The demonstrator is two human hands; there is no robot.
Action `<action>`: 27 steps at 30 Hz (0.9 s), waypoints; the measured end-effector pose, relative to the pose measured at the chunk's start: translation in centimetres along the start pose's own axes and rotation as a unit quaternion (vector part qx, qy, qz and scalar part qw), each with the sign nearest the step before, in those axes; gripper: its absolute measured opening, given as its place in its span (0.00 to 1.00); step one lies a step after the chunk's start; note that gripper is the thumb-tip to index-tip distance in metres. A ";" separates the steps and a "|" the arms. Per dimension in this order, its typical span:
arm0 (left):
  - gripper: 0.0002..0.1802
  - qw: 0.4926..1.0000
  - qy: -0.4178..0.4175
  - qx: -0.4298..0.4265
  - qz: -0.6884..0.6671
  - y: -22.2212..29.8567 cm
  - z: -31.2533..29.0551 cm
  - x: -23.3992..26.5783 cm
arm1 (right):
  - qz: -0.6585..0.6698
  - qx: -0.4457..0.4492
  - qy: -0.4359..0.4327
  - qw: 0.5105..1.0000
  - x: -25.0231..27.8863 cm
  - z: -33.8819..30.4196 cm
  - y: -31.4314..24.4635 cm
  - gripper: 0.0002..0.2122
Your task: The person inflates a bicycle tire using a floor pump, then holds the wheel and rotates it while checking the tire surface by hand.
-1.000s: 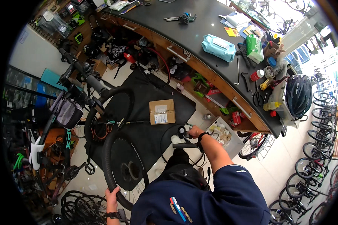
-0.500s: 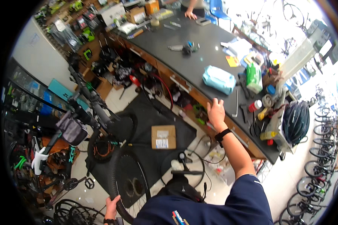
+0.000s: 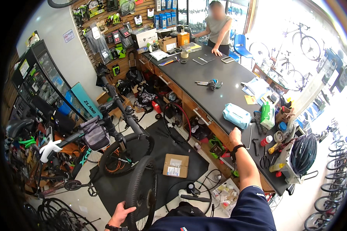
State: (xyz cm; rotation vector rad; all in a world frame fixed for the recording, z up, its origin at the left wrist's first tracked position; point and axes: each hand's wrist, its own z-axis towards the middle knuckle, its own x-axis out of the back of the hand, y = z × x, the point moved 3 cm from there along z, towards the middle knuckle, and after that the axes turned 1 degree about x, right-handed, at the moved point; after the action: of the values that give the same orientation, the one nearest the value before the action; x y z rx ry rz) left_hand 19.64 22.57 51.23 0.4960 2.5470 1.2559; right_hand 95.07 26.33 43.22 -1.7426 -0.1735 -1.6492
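Note:
My left hand (image 3: 122, 214) grips the knobby black tyre of a bicycle wheel (image 3: 133, 189), which stands upright beside me at the lower middle. My right arm reaches out over the near edge of the dark workbench (image 3: 189, 79). At its end, my right hand (image 3: 235, 136) is at the near side of a light blue soft pack (image 3: 237, 115), seemingly touching it; the fingers look bunched and are partly hidden. To the right of that hand lies a thin bent metal rod (image 3: 251, 135). A green-and-white pack (image 3: 267, 115) sits farther right on the bench.
A bicycle (image 3: 123, 111) with a grey bag stands at left. A cardboard box (image 3: 176, 166) lies on the black floor mat (image 3: 112, 192). Scissors (image 3: 265, 161), a red bottle (image 3: 266, 141) and coiled tyres (image 3: 303, 131) crowd the bench's right end. Across the bench stands another person (image 3: 219, 32).
My right hand has moved forward to the blue pack, and its spread fingers have drawn together. My left hand stays on the tyre, and the wheel has turned more edge-on. The view has tilted up.

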 end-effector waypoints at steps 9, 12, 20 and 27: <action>0.31 0.989 -0.122 -0.085 0.018 2.6 -6.3 0.6 | 0.401 0.082 -0.384 0.828 4.1 -31.7 -14.3 0.12; 0.32 0.974 -0.187 -0.118 0.044 1.9 -9.1 2.5 | 0.488 0.015 -0.491 0.721 5.1 -45.1 -19.3 0.18; 0.32 0.927 -0.310 -0.198 0.069 -3.2 -20.3 11.0 | 0.750 -0.099 -0.412 0.509 4.3 -66.3 -29.4 0.16; 0.31 0.920 -0.339 -0.177 0.090 -6.2 -23.8 15.8 | 0.821 -0.161 -0.325 0.441 4.3 -74.9 -32.2 0.18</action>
State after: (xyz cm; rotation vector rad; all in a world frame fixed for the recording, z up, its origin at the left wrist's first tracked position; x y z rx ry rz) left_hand -4.73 8.55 59.09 0.9061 1.6905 1.2769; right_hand 16.96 5.45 54.21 -1.4637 1.2093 0.5262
